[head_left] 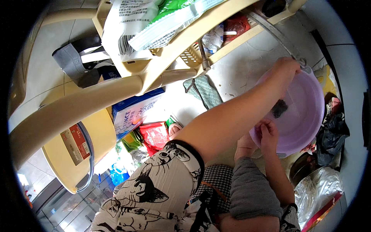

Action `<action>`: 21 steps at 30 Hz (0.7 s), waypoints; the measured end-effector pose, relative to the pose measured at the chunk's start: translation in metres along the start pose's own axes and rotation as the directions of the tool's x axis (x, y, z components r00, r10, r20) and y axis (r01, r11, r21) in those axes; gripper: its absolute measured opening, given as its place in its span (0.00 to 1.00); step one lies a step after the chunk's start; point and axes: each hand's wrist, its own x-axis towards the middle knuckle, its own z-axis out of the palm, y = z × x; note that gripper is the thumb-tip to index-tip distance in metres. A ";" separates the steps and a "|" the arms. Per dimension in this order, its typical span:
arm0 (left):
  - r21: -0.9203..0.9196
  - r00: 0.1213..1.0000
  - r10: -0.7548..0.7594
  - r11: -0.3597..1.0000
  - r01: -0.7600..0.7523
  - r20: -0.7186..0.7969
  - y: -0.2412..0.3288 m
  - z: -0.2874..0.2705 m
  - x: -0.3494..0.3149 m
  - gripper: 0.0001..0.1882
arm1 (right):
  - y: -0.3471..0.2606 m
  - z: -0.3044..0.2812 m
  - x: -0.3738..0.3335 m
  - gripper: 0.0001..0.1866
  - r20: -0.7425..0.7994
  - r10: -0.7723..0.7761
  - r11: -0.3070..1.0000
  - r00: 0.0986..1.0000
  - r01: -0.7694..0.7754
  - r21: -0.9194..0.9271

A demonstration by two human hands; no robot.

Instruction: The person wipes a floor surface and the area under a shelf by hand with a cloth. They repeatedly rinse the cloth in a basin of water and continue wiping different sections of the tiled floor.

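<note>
A light purple plastic basin (305,120) is at the right, tilted toward me. My left hand (286,69), its arm stretched across from the lower left, is closed over the basin's far rim. At the near left rim my right hand (267,133) is closed, its fingers bent against the edge. Inside the basin, between the hands, lies a small dark rough pad or cloth (279,108). Whether there is water in the basin I cannot tell. My left forearm hides part of the basin's left side.
A cream plastic shelf (170,52) with printed packages (166,31) stands at the upper left. Below it are a yellow bucket (102,129), a blue and white box (133,112) and a red packet (154,135). A green cloth item (203,91), a black bag (333,135) and clear plastic (319,191) lie around.
</note>
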 end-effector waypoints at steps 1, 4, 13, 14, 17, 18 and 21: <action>0.014 0.998 -0.031 0.999 0.031 0.060 0.003 0.001 0.006 0.07 | -0.002 -0.001 -0.001 0.09 0.000 0.000 1.000 1.000 0.000 0.000; 0.382 0.991 0.044 0.920 -0.089 0.127 0.015 -0.014 0.011 0.09 | -0.013 0.010 -0.006 0.09 -0.030 0.070 0.998 0.997 -0.070 0.003; 0.779 0.597 0.705 0.594 -0.203 -0.382 0.002 -0.175 -0.046 0.22 | -0.009 0.004 -0.007 0.07 0.005 0.019 0.999 1.000 -0.019 -0.032; 0.821 0.603 0.711 0.550 -0.154 -0.363 0.006 -0.168 -0.047 0.24 | -0.007 0.004 -0.006 0.07 0.001 0.014 1.000 1.000 -0.014 -0.004; 0.537 0.730 0.484 0.822 -0.189 -0.483 0.019 -0.166 -0.022 0.27 | -0.009 0.003 -0.005 0.07 -0.005 0.009 1.000 1.000 -0.009 0.007; 0.333 0.778 0.385 0.912 -0.238 -0.496 0.028 -0.168 -0.018 0.27 | -0.010 0.003 -0.006 0.08 -0.008 0.012 1.000 1.000 -0.012 -0.008; 0.004 0.775 0.135 0.986 -0.168 -0.618 0.048 -0.172 -0.016 0.26 | -0.015 0.005 -0.008 0.08 -0.023 0.050 0.998 0.998 -0.049 0.032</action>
